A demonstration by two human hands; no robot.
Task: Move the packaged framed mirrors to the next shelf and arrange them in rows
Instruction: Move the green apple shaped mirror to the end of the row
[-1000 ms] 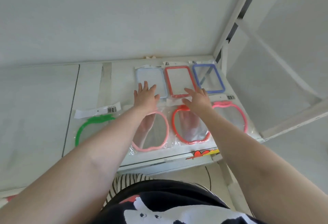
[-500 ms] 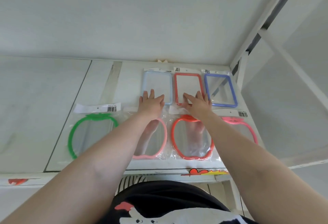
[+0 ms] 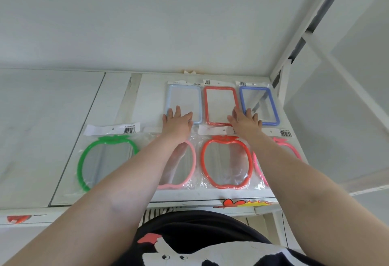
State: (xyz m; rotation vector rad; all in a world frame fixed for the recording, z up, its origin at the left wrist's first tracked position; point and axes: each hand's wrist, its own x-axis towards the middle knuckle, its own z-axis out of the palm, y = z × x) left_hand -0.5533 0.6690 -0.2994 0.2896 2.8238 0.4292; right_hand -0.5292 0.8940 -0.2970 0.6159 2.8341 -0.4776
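Seven packaged framed mirrors lie flat on the white shelf (image 3: 151, 88), set out in two rows.

Back row, left to right, all rectangular:
- light blue mirror (image 3: 183, 97)
- red rectangular mirror (image 3: 220, 103)
- dark blue mirror (image 3: 260, 102), nearest the white upright post (image 3: 280, 80) at the shelf's right end

Front row, left to right, all apple-shaped:
- green mirror (image 3: 105, 160), with its white header card and barcode pointing toward the back
- pale pink mirror (image 3: 185, 164), partly covered by the left forearm
- red apple mirror (image 3: 226, 161)
- bright pink mirror (image 3: 284, 145), largely hidden behind the right forearm

Left hand (image 3: 177, 123): palm down, fingers spread, grip open. The fingertips rest on the lower edge of the light blue mirror (whether they press on it cannot be told).

Right hand (image 3: 245, 123): palm down, fingers spread, grip open. It lies across the lower right corner of the red rectangular mirror, with the outer fingers reaching the lower left corner of the dark blue mirror.

Neither hand encloses any package. The back-row packages sit just beside one another, their header cards toward the rear wall. The front edge of the shelf carries a red and yellow sticker (image 3: 242, 203).
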